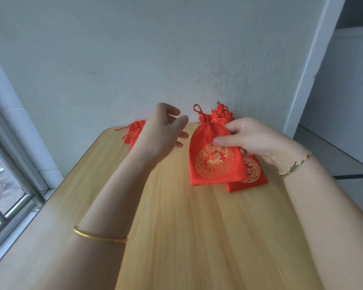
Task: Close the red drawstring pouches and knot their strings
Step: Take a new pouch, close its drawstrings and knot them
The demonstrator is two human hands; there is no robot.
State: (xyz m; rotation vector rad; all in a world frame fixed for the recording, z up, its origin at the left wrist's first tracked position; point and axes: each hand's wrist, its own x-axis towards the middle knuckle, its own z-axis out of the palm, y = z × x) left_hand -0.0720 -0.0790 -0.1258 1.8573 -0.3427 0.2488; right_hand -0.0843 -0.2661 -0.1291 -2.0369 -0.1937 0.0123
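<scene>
**Wood surface, one pouch held by a thin pinch**

Pale wood surface [176, 237] runs up to a grey-white wall [134, 49], with a window [4, 185] along the left.

Head view: the right hand [258, 141] pinches the front pouch [212, 162] by its upper right edge, thumb laid across the gold emblem and fingers curled behind. The left hand [164, 135] hovers just beside the pouch's left edge, fingers spread and relaxed, touching nothing. The two hands are apart. The front pouch overlaps a second pouch [252, 176] lying under its lower right corner. A gathered pouch [221, 115] sits close behind its neck, by the wall. Far pouches [134, 130] lie in a heap at the back left, partly hidden by the left hand. A string loop [198, 110] stands up from the front pouch's narrowed neck; whether it is knotted I cannot tell.

Risks, as I judge them:
- The cloth looks slick, and a one-edge pinch may let the pouch swivel or slip when the left hand tugs the string.
- The second pouch may drag along where the two overlap.
- The loop stands right next to the gathered pouch's strings, so the left hand could catch the wrong cord or tangle both.
- Pulling only one side of the string would probably bunch the neck unevenly and leave a gap.
</scene>
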